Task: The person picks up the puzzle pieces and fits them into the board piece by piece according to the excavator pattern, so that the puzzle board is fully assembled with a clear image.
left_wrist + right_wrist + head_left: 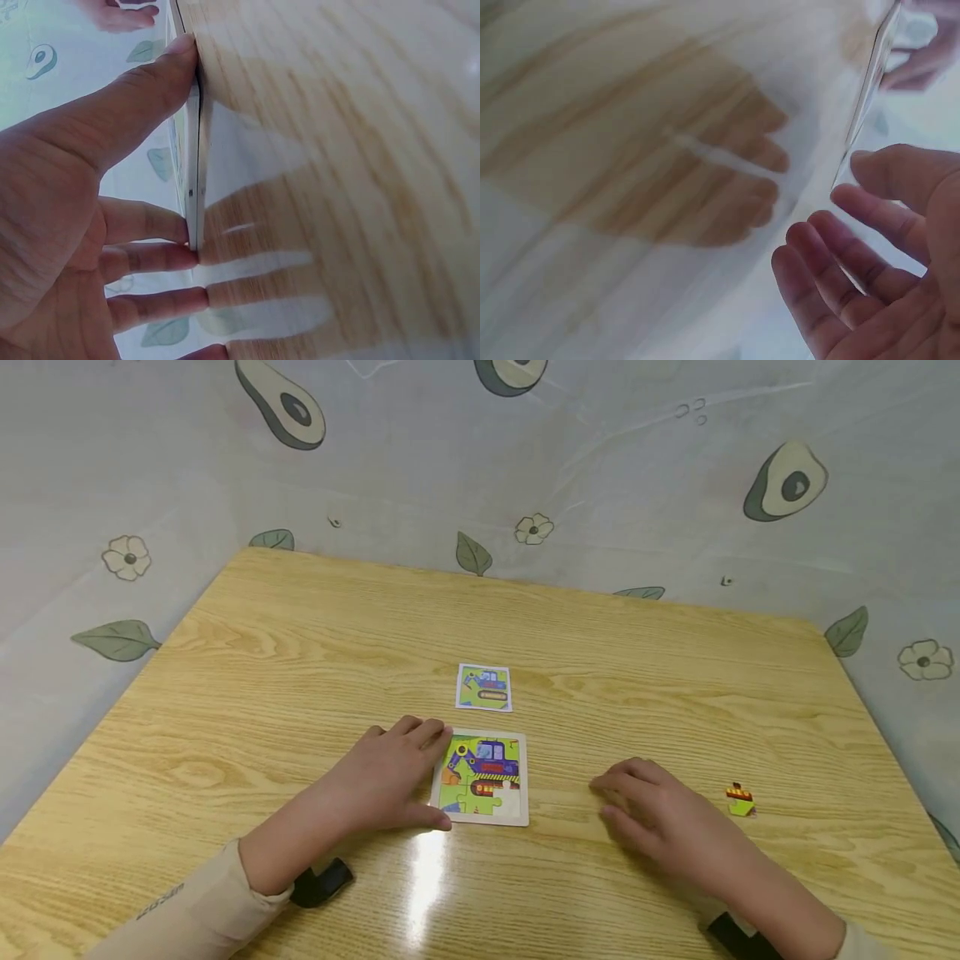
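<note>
A square jigsaw puzzle board (525, 777) with a pale frame lies on the table, its picture a blue excavator on green. Bare tray shows at its lower right corner. My left hand (390, 777) holds the board by its left side, thumb (142, 94) at the near edge and index finger at the far corner. Right of the board, my right hand (652, 810) hovers over the table with loosely bent fingers and nothing in them. Beyond that hand lies a loose puzzle piece (741, 799), yellow-green with red and dark parts.
Behind the board lies a small picture card (483, 687) with a similar excavator. The wooden table (337, 618) meets a pale patterned cloth (420, 468) at the back and sides. Black wrist straps (322, 883) sit below the hands. Light glares off the tabletop near the board.
</note>
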The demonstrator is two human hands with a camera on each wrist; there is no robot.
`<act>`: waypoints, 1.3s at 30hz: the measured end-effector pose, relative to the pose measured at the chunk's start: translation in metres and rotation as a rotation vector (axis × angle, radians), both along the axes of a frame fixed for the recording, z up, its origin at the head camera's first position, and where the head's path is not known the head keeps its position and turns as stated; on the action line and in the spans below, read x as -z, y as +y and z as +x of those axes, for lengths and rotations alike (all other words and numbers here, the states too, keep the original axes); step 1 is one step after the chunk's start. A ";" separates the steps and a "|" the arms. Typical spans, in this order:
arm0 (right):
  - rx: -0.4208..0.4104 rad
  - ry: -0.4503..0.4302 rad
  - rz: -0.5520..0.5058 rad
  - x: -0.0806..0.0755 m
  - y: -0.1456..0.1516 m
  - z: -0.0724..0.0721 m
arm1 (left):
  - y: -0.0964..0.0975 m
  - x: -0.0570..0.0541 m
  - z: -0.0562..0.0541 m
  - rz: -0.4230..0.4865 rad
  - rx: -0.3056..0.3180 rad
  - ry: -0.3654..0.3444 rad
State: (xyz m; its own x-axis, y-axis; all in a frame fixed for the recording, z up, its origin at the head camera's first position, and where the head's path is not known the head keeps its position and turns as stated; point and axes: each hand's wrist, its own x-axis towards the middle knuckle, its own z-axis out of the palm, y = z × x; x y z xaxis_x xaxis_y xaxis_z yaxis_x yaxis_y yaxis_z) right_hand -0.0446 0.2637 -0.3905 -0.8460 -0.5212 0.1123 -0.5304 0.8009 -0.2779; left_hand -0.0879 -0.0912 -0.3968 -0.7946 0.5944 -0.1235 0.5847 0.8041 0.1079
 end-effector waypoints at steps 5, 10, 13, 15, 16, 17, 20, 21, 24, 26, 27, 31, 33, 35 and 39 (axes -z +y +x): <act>0.163 -0.054 0.045 -0.002 0.034 0.001 | 0.001 0.000 0.000 0.001 0.004 0.013; 0.251 -0.045 0.069 0.003 0.076 -0.001 | 0.000 -0.001 0.000 -0.003 0.000 0.006; 0.253 0.003 0.057 0.009 0.099 -0.002 | -0.001 -0.001 0.000 -0.008 -0.004 0.001; 0.247 0.017 0.058 0.012 0.113 -0.003 | -0.001 -0.001 0.000 -0.010 -0.004 0.000; 0.243 0.018 0.061 0.013 0.119 -0.003 | -0.001 -0.001 0.000 -0.010 -0.003 0.000; 0.240 0.022 0.066 0.013 0.124 -0.003 | -0.001 -0.001 0.000 -0.009 -0.002 -0.001; 0.246 -0.020 0.085 0.012 0.137 -0.003 | -0.001 -0.001 0.000 -0.009 0.001 -0.002; 0.253 -0.041 0.092 0.012 0.139 -0.003 | -0.001 -0.001 0.000 -0.010 0.002 0.000; 0.286 -0.138 0.095 0.008 0.143 -0.005 | 0.000 -0.001 0.000 -0.014 0.004 0.005; 0.306 -0.179 0.100 0.006 0.143 -0.004 | 0.000 -0.001 0.000 -0.016 0.005 0.010; 0.307 -0.187 0.094 0.006 0.143 -0.004 | 0.000 -0.001 0.000 -0.017 0.005 0.013; 0.260 -0.098 0.089 0.010 0.144 0.000 | -0.001 -0.001 0.000 -0.014 0.005 0.020; 0.229 -0.034 0.092 0.013 0.145 0.000 | -0.001 -0.001 0.000 -0.010 0.004 0.017; 0.206 0.021 0.095 0.016 0.147 0.000 | -0.001 -0.001 0.000 -0.005 0.004 0.011; 0.185 0.078 0.099 0.020 0.151 -0.001 | -0.001 0.000 0.000 0.000 0.003 -0.003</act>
